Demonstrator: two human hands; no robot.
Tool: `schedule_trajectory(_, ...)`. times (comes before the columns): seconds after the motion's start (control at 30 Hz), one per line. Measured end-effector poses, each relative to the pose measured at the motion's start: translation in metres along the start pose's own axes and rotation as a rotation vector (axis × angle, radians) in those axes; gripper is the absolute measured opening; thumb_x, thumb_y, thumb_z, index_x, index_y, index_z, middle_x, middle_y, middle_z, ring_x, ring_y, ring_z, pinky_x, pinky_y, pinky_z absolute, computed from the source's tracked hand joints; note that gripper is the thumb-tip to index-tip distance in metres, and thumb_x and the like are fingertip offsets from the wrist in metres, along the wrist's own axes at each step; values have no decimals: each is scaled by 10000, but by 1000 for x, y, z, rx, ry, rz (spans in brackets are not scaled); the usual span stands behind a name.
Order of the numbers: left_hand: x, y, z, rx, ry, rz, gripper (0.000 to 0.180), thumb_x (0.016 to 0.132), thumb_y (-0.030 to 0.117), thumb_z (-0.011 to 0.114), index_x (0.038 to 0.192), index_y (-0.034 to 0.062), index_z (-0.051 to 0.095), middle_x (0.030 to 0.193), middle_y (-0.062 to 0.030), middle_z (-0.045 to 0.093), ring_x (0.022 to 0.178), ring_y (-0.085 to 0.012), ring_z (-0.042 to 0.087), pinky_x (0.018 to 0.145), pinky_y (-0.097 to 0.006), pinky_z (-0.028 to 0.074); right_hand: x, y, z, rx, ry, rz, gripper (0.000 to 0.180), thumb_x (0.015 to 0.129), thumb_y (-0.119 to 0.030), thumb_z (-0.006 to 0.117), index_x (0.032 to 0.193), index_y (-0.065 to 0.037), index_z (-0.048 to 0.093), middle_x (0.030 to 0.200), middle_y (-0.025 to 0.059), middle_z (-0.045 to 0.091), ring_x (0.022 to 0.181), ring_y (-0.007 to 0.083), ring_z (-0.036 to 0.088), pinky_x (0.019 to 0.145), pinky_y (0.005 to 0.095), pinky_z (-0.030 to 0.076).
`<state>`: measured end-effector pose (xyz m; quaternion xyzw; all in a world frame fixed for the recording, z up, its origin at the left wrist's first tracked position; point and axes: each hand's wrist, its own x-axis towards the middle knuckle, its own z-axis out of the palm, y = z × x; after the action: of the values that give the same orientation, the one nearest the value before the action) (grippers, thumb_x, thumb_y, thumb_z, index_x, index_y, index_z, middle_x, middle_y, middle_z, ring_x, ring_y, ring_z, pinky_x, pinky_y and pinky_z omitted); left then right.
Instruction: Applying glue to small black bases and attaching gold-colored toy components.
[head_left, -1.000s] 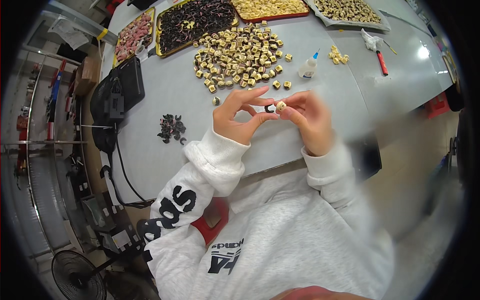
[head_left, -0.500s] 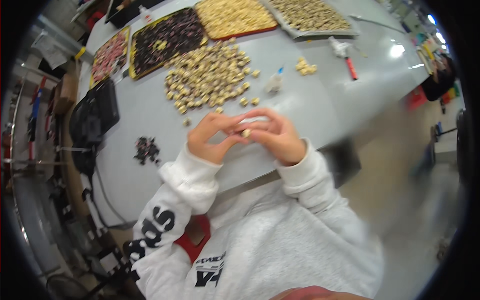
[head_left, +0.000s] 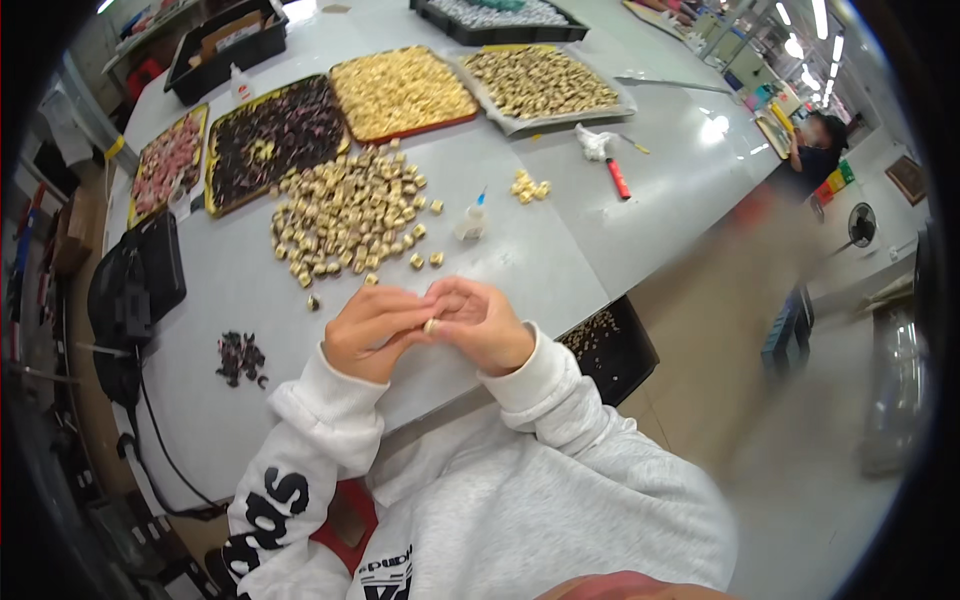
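Fingertips meet over the table (head_left: pixel 560 260) edge: your left hand (head_left: pixel 372 335) and right hand (head_left: pixel 482 325) are both pinched shut on one small gold piece (head_left: pixel 430 326), held between them just below the loose pile of gold pieces (head_left: pixel 345 215). It looks light, hard and easily dropped, so grip its sides and don't squeeze.

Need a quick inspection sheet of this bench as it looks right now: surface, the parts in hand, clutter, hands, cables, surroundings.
Surface: grey table, mostly covered at the far side.
Job's things: small gold piece pinched between both hands; loose gold pieces beyond.
Clutter: trays, glue bottle, red-handled tool, dark bits.
Hands: left hand and right hand together over the table's near edge.
Cables: black cable beside black bag.
Surroundings: fan, a distant person.
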<state>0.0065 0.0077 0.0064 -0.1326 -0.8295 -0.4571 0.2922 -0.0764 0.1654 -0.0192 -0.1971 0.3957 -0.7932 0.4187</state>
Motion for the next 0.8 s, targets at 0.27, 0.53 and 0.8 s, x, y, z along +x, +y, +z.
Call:
schedule_trajectory(0.27,-1,-7,2,31,27,62,333,588,-1,739,911,62,688,917,-59,642,869,-235,589,749,-305,490,-1,-3,3,-3,15,-18,315,769,65,609,1049,25,470,954,126,611,887,193,609,812,291,484)
schedule_trajectory(0.53,0,-14,-7,150,72,22,314,762,159,654,1054,45,632,992,-88,623,920,-227,572,788,-310,473,12,-8,7,-330,203,-160,254,812,49,566,1057,56,501,1013,155,604,910,204,611,844,302,479)
schedule_trajectory(0.8,3,-19,-16,68,290,-140,298,935,220,442,1090,18,597,984,-113,608,886,-226,569,797,-301,435,24,-10,9,-613,293,-435,174,869,26,492,1022,50,571,1063,137,610,922,183,619,815,265,490)
